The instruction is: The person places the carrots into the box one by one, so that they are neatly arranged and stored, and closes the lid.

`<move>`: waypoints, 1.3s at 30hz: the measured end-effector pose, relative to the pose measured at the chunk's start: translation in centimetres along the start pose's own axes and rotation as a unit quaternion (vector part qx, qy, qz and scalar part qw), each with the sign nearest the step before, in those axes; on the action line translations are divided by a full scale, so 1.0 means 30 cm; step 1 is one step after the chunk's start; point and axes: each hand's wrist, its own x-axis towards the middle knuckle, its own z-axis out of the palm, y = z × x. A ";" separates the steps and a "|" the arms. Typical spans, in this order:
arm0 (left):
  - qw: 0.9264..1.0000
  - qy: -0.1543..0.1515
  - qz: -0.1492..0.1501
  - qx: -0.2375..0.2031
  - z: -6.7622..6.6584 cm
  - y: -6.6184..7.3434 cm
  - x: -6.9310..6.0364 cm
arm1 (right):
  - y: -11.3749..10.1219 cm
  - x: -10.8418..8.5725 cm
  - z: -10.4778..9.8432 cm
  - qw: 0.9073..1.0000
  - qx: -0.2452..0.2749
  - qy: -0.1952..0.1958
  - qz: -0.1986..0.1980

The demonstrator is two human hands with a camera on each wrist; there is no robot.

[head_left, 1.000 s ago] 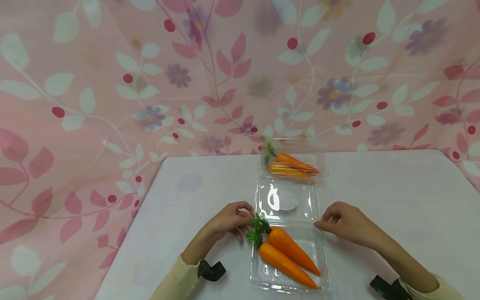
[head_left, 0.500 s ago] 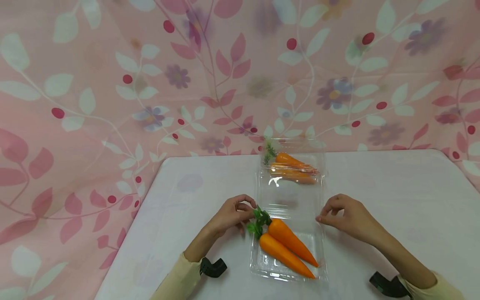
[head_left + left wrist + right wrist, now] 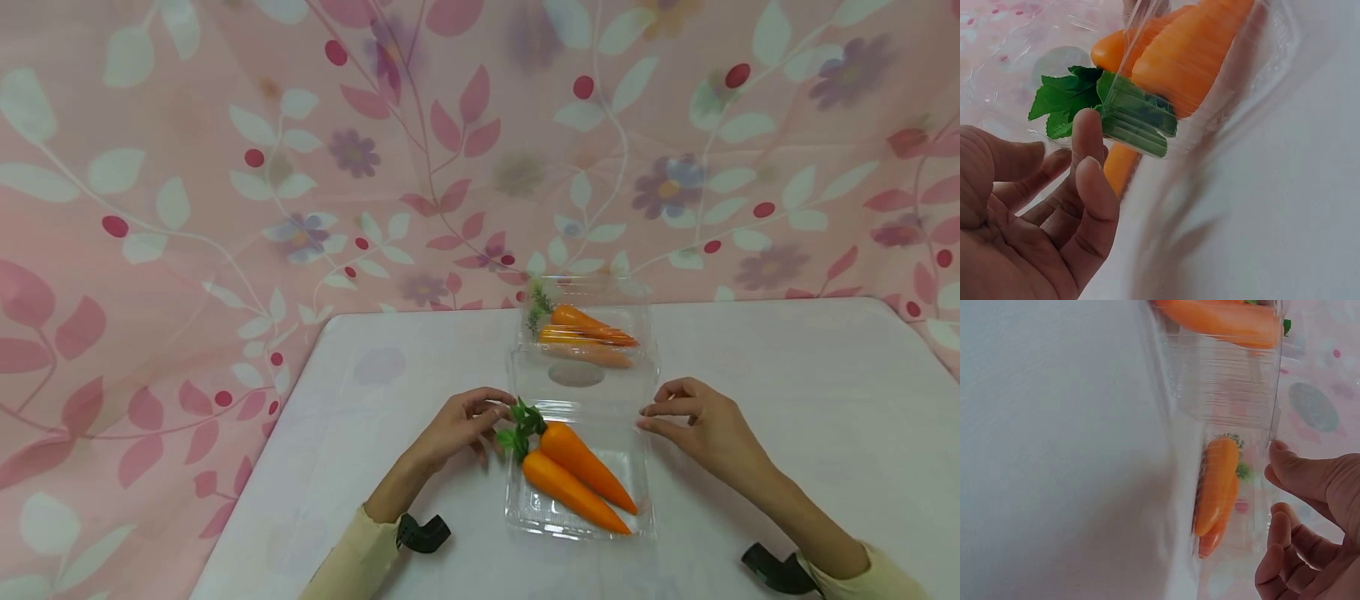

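Note:
An unfolded clear plastic clamshell container (image 3: 517,500) is at mid-table in the head view. Two large orange carrots (image 3: 573,492) lie slantwise in its near half, their green leaves (image 3: 1066,100) reaching the left edge. My left hand (image 3: 465,425) holds the left rim close to those leaves, thumb and forefinger at the edge, other fingers curled loosely. On the opposite side, my right hand (image 3: 708,429) pinches the right rim; in the right wrist view its thumb (image 3: 1310,475) touches the plastic edge. The lid half (image 3: 525,379) stretches away from me, its far edge overlapping another container in view.
A second clear container (image 3: 645,317) with smaller carrots (image 3: 585,321) and feathery green tops stands at the back. The white table (image 3: 405,367) ends at a pink floral cloth (image 3: 420,167). Black wrist mounts (image 3: 423,533) sit at both sleeves.
The open container and its two carrots have shifted away from me, up the head view. Both hands have moved with it, and the lid half now overlaps the view of the rear container.

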 end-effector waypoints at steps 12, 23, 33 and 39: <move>0.999 0.022 -0.022 -0.035 0.011 0.023 -0.009 | 0.034 0.005 0.018 0.983 -0.103 0.057 -0.144; 0.999 0.008 -0.040 0.000 0.023 0.044 -0.019 | 0.020 0.006 0.011 0.969 -0.161 0.048 -0.183; 0.999 -0.026 -0.046 -0.012 0.015 0.044 -0.047 | 0.014 -0.015 -0.004 0.963 -0.184 0.015 -0.198; 0.998 -0.007 -0.058 -0.016 0.027 0.023 -0.061 | 0.007 -0.035 0.002 0.963 -0.193 0.003 -0.191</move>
